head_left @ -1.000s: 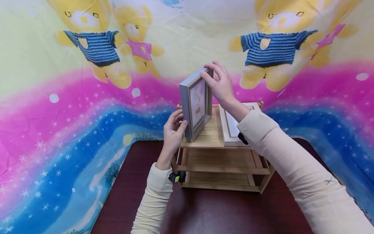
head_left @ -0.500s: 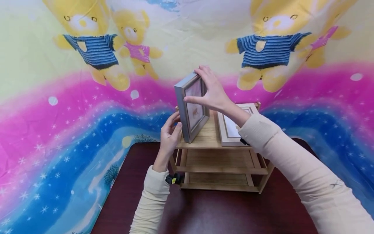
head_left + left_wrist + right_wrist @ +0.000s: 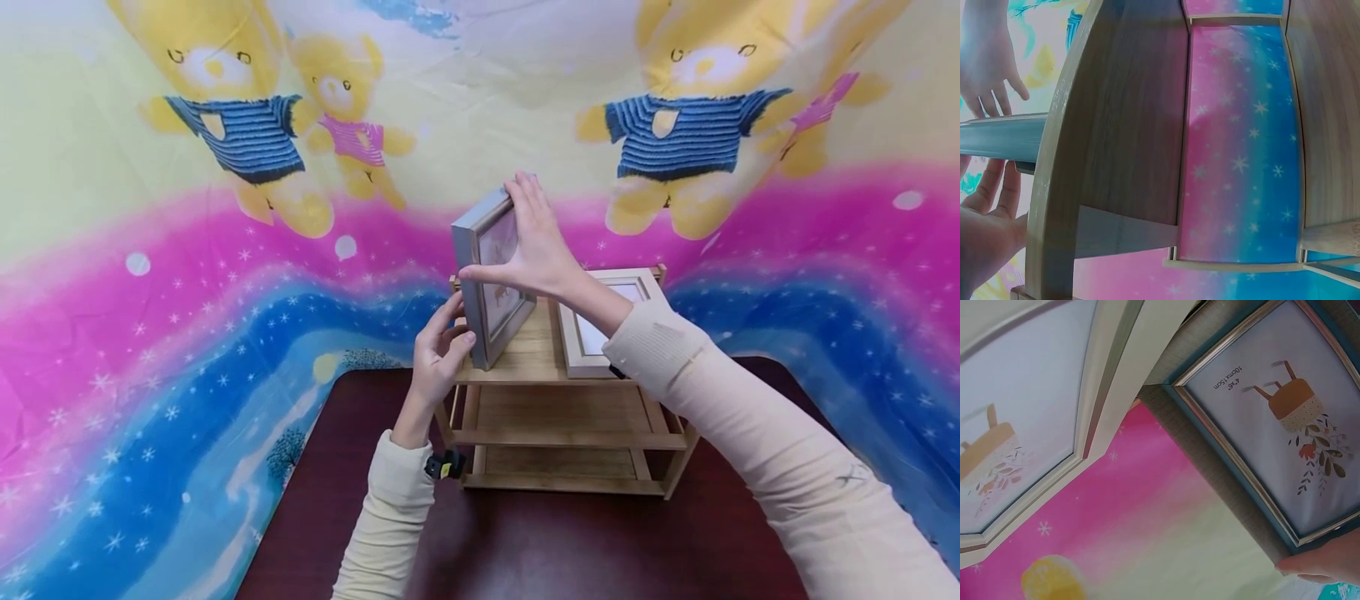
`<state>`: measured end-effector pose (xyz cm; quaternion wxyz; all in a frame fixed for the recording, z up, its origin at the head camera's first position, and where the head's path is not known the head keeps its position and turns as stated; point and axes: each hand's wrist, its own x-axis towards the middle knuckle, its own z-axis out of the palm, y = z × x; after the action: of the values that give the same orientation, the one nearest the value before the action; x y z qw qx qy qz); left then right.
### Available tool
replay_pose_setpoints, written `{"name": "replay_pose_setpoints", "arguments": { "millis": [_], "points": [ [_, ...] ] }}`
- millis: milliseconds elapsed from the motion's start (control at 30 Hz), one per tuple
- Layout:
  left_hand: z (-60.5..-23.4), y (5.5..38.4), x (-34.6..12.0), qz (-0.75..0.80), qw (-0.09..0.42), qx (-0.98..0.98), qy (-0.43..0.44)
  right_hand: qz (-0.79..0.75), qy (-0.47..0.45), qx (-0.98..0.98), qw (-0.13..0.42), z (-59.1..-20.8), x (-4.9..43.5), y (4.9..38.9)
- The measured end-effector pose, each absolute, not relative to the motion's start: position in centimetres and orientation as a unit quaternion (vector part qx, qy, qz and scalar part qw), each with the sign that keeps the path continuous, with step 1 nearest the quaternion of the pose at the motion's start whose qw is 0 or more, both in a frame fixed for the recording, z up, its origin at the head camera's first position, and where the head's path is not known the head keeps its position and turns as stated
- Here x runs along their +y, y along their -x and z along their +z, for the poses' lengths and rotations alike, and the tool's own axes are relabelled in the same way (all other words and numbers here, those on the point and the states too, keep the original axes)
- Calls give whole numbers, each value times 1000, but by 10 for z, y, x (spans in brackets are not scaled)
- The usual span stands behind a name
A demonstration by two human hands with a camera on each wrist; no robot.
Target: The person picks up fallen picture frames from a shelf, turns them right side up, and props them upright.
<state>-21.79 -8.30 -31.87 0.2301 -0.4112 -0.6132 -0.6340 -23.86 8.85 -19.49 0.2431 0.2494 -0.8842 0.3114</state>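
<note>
Tiered pale-wood rack [image 3: 570,439], grey rectangular picture frame [image 3: 487,310] standing at top left, floral print [image 3: 1316,431] inside, left hand [image 3: 438,354] grasping near edge, right hand [image 3: 538,252] spread, touching top edge, cream rectangular frame [image 3: 574,354] at right, bare wood between.

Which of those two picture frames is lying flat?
The cream frame, on top of the wooden rack; the grey frame is held up on edge.
</note>
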Motion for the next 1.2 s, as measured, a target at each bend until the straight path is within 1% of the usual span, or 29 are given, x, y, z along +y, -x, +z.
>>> {"name": "replay_pose_setpoints", "arguments": {
  "millis": [200, 367, 733, 1033, 1200],
  "points": [
    [-318, 218, -80, -629, 242, -619, 404, 307, -270, -879, 247, -192, 95, 240],
    [-317, 216, -77, -632, 245, -612, 408, 306, -306, -867, 247, -189, 100, 242],
    [-315, 211, -73, -605, 266, -624, 417, 308, -327, -865, 223, -186, 109, 244],
    [-292, 188, -68, -589, 269, -647, 403, 292, -343, -868, 206, -181, 114, 243],
    [-287, 187, -66, -589, 263, -667, 373, 283, -358, -870, 186, -176, 118, 245]
  ]
}}
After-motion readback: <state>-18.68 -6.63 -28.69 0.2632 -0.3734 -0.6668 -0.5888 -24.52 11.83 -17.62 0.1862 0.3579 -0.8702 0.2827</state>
